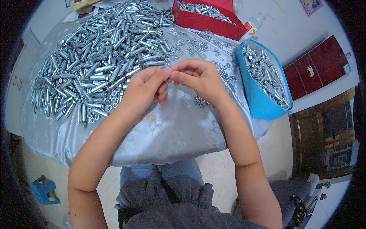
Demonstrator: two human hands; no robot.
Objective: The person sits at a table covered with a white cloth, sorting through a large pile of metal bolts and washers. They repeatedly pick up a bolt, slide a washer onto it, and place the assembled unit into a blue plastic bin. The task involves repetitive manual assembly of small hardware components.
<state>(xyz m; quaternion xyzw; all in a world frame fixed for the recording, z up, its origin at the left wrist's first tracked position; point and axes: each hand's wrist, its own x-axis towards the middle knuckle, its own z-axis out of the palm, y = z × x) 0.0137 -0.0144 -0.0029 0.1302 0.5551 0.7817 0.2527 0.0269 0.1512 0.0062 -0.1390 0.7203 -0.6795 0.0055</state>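
Observation:
My left hand [144,88] and my right hand [201,79] meet fingertip to fingertip above the table, just right of a big heap of silvery expansion bolts [110,49]. Both are closed in a pinch. Whatever sits between the fingertips is hidden or too small to name. Loose hex nuts [111,100] lie at the near edge of the heap. Beyond and beside my right hand spread many small washers and nuts [197,45]. Some more nuts [200,101] lie partly under my right wrist.
A blue fabric bin [263,100] full of bolts stands at the table's right edge. At the back is a red box [206,25] holding metal parts, with a plastic bottle [253,25] beside it. A shiny grey cloth [171,141] covers the table. A blue stool [45,189] stands on the floor at left.

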